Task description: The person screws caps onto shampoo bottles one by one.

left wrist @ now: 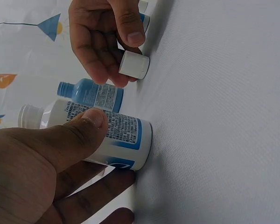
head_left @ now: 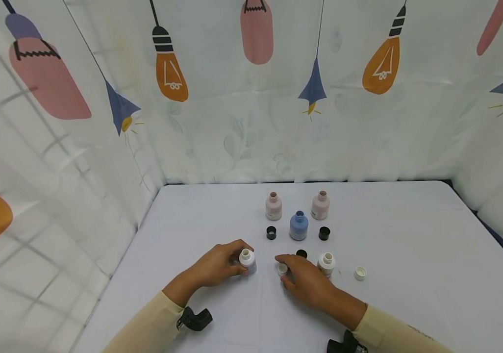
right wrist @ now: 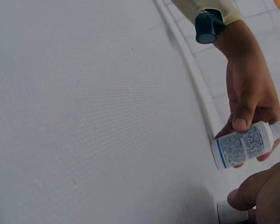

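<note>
My left hand (head_left: 221,263) grips an uncapped white bottle (head_left: 248,262) by its sides, thumb across the printed label. The bottle stands upright, its base close to the tabletop in the left wrist view. To its right, my right hand (head_left: 308,282) has thumb and fingers around a small white cap (left wrist: 134,64), low at the cloth. In the right wrist view the right thumb overlaps that cap (right wrist: 231,212). Partly behind the right hand stands a second uncapped white bottle (head_left: 326,264), with another white cap (head_left: 360,273) lying to its right.
Farther back stand an uncapped blue bottle (head_left: 298,226) and two uncapped pink bottles, one left (head_left: 273,207) and one right (head_left: 320,206). Black caps lie left (head_left: 271,233) and right (head_left: 324,233) of the blue bottle; another (head_left: 302,253) is near my right hand. White cloth covers the table (head_left: 207,211).
</note>
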`<state>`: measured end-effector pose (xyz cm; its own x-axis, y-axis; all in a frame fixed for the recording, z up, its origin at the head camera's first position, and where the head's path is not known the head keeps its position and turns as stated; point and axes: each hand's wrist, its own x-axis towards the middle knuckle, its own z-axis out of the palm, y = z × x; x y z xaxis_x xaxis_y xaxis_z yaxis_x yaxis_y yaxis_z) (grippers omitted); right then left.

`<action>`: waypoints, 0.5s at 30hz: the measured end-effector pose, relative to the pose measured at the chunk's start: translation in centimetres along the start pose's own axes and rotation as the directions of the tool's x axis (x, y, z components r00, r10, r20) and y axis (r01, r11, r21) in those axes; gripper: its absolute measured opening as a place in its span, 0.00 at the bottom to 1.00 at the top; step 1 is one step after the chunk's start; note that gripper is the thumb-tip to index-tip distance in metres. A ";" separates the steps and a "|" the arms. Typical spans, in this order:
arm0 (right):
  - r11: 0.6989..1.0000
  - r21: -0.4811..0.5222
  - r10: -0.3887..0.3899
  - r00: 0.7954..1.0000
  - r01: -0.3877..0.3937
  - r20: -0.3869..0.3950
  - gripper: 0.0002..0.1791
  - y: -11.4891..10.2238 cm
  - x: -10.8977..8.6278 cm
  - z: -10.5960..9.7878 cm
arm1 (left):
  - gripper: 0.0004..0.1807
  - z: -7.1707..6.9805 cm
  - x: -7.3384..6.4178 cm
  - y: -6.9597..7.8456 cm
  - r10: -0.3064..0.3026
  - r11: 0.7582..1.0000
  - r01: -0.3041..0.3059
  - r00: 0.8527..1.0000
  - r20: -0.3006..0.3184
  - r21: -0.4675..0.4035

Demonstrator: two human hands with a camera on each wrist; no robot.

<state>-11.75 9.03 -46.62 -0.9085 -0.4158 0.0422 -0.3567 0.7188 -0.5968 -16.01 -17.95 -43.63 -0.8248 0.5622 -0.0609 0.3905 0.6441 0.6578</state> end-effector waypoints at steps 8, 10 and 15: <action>0.998 -0.047 -0.032 0.998 0.030 -0.045 0.23 -0.1 0.2 0.1 | 0.24 0.0 0.0 0.0 -0.005 1.000 0.006 1.000 0.002 -0.012; 0.998 -0.051 -0.037 0.998 0.034 -0.052 0.23 -0.1 0.3 0.1 | 0.24 0.1 0.0 0.0 -0.008 1.000 0.008 1.000 0.001 -0.012; 0.998 -0.058 -0.039 0.997 0.035 -0.073 0.23 -0.2 0.3 0.0 | 0.24 0.1 0.0 0.0 -0.021 1.000 0.020 1.000 -0.006 -0.006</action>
<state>-11.93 8.77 -46.54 -0.9074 -0.4016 0.1238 -0.4000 0.7350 -0.5475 -15.91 -17.90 -43.71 -0.8351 0.5457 -0.0698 0.3709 0.6522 0.6611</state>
